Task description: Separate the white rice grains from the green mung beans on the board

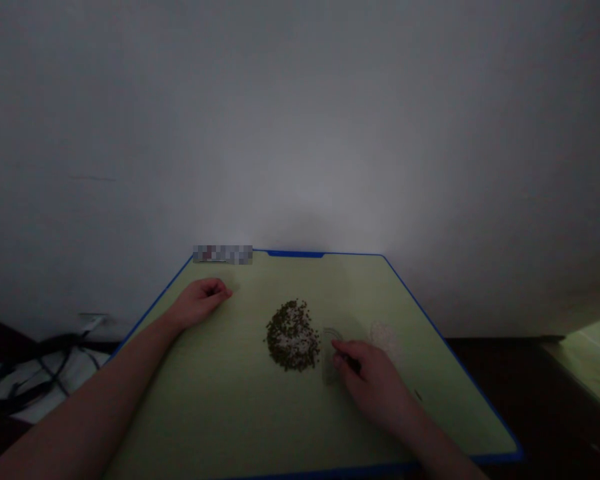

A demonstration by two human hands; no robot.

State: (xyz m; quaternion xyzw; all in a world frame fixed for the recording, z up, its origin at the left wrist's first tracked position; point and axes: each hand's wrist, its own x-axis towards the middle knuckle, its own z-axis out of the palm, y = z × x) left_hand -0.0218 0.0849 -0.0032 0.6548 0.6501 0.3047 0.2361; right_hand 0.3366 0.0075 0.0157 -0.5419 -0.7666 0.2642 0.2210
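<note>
A light green tabletop [240, 413] with a blue rim is seen from above in dim light, set against a plain grey wall [300, 133]. A blue strip [296, 254] is set into the middle of its far edge. Near the middle of the tabletop, a roundish heap of mixed grains [293, 337] is spread, with green-brown pieces scattered among white ones and the darker pieces lying mostly around the outside.

The left hand [200, 303] is rested on the tabletop, to the left of the heap and well apart from it. Its grip is loosely curled, with the thumb and fingertips brought together, and nothing can be seen held in it.

The right hand [370, 380] is placed just to the right of the heap, over a clear flat piece [329, 370] that lies between the heap and the palm. Its fingertips are drawn close together at this piece; whether the piece is pinched or only touched cannot be told.

Beyond the right hand, a faint patch of white grains [384, 335] is spread. A small dark sliver [419, 395] is seen beside the right wrist. The far left corner is covered by a pixelated patch [223, 255]. Dark cables [40, 380] are tangled at the left, beside the tabletop.
</note>
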